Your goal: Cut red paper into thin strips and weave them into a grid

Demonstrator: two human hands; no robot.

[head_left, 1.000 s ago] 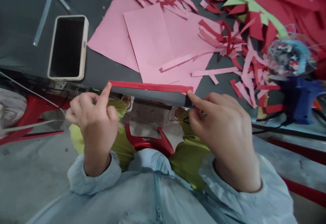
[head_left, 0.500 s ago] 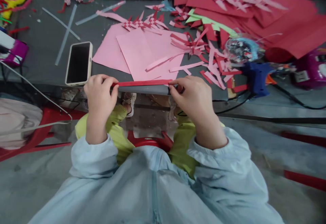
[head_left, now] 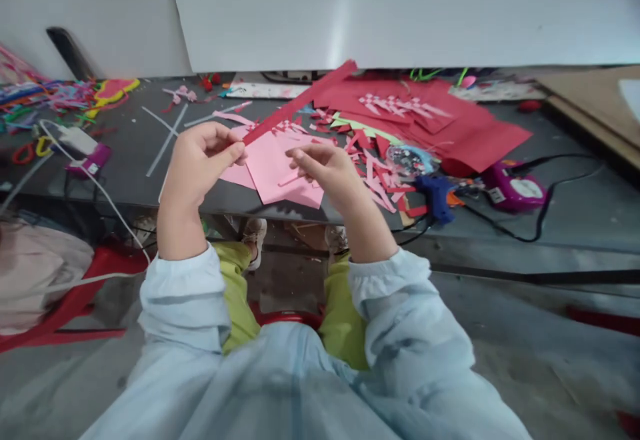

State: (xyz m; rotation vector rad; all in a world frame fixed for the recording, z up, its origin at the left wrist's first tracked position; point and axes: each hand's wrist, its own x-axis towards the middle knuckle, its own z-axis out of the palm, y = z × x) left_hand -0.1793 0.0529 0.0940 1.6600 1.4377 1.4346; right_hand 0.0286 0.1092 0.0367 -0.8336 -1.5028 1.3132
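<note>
A long red paper strip [head_left: 300, 102] slants up to the right from my left hand [head_left: 200, 160], whose thumb and fingers pinch its lower end. The strip's far end is free in the air. To the right, my right hand [head_left: 327, 170] hovers apart from the strip with its fingertips drawn together, and nothing shows between them. Beneath the hands lie pink paper sheets [head_left: 270, 167] with a narrow pink strip [head_left: 290, 178] on top. Woven red-and-pink paper pieces [head_left: 285, 127] lie just behind, partly covered by the raised strip.
Red and pink paper scraps [head_left: 375, 177] are scattered at the right, near a blue glue gun [head_left: 436, 197] and a bag of small bits [head_left: 407, 160]. Red sheets [head_left: 475, 137] lie behind. Purple devices [head_left: 517, 187] with cords, yellow-handled scissors [head_left: 43, 147] and clear sticks [head_left: 170, 137] are about.
The red strip was stretched level between both hands at the table edge. My right hand has let go, and the strip now rises from my left hand. The view has tilted up.
</note>
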